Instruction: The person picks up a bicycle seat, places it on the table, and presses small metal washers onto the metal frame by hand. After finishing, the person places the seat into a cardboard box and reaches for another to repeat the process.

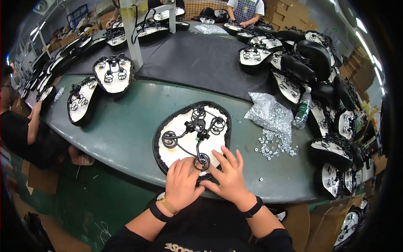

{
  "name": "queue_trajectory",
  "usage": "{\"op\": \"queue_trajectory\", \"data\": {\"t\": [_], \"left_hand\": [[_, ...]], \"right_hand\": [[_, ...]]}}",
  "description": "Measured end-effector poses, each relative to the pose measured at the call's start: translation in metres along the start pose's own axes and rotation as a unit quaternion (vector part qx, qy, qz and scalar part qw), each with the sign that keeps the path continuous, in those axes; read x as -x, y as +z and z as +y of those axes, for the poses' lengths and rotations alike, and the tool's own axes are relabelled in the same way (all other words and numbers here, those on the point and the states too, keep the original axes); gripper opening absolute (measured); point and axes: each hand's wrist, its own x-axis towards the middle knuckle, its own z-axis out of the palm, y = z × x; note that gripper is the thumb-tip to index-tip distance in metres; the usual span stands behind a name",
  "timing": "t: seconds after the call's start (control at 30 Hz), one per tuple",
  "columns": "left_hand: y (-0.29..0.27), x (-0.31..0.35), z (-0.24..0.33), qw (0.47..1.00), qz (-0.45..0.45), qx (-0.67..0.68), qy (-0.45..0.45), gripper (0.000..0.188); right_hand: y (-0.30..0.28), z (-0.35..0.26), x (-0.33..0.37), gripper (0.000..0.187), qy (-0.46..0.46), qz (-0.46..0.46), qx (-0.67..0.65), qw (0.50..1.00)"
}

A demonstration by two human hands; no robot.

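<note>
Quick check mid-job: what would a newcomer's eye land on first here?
Probably the upturned black saddle at the center, its white underside and black springs showing, with the left hand and right hand at its near edge. Next, the plastic bag and loose metal nuts to its right, and the heap of saddles beyond, along the right side.

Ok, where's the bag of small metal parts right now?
In the head view, the bag lies right of centre on the green table, between the nearest seat and the plastic bottle.
</note>
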Motion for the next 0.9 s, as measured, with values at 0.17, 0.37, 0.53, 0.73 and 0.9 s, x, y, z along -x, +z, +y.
{"op": "queue_trajectory", "data": {"t": [0.17,0.37,0.53,0.73,0.9], "left_hand": [[0.001,0.001,0.001,1.000,-0.001,0.003,-0.001,0.069],[-0.002,0.003,-0.003,1.000,-0.010,0.020,0.002,0.073],[-0.004,0.005,-0.002,1.000,-0.011,0.008,0.008,0.079],[-0.033,0.009,-0.026,0.997,-0.034,0.040,0.052,0.069],[-0.052,0.025,-0.074,0.999,0.006,-0.004,0.039,0.037]], "right_hand": [[-0.004,0.000,-0.002,0.053,-0.007,-0.017,-0.006,1.000],[-0.006,-0.002,-0.001,0.043,-0.012,0.013,-0.027,0.999],[-0.018,-0.001,-0.008,0.032,-0.014,-0.032,-0.072,0.997],[-0.048,0.031,0.026,0.028,0.053,0.061,-0.011,0.997],[-0.073,0.075,0.104,0.027,0.323,0.075,-0.033,0.943]]}}
